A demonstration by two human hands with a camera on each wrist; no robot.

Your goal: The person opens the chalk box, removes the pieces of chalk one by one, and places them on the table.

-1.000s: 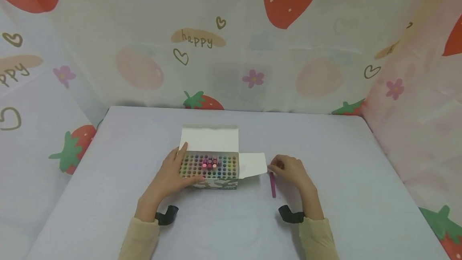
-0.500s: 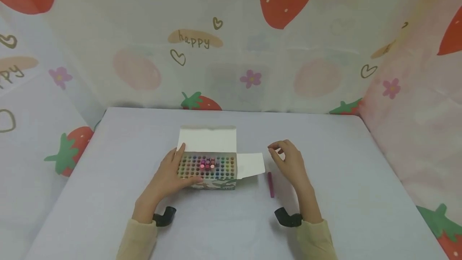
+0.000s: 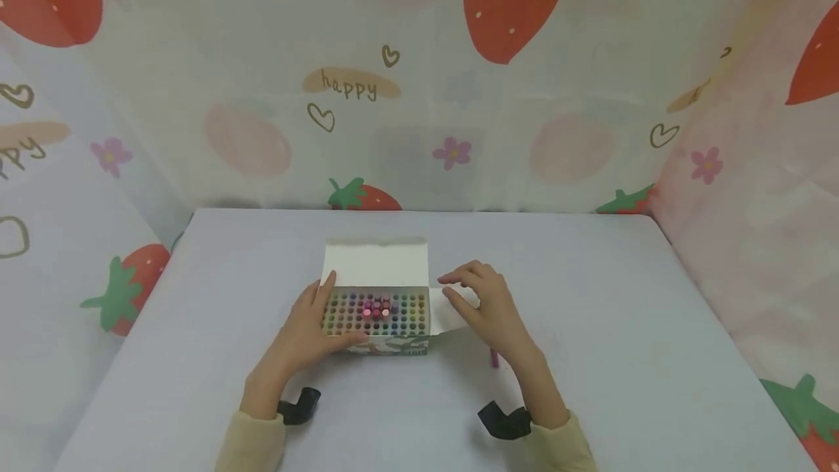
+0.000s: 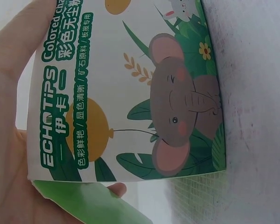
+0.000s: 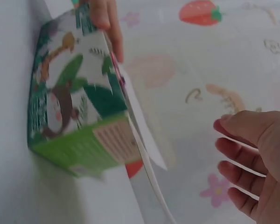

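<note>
My left hand grips the left end of an open box of coloured chalk, thumb along the front and fingers at the far side. In the left wrist view the box front carries a printed elephant. Rows of chalk ends fill the box, and several pink and purple chalk sticks stand higher than the others near the middle. My right hand is over the right side flap, fingers loosely bent and holding nothing. A purple chalk stick lies on the table, partly hidden by the right forearm.
The box's white lid stands raised at the back. A white cloth covers the table. Behind and at both sides hang strawberry-print curtains. Black wrist mounts stick out near both sleeves.
My right hand has risen from beside the purple chalk stick and moved left over the side flap. The left hand keeps its grip on the box. The head view has tilted slightly.
</note>
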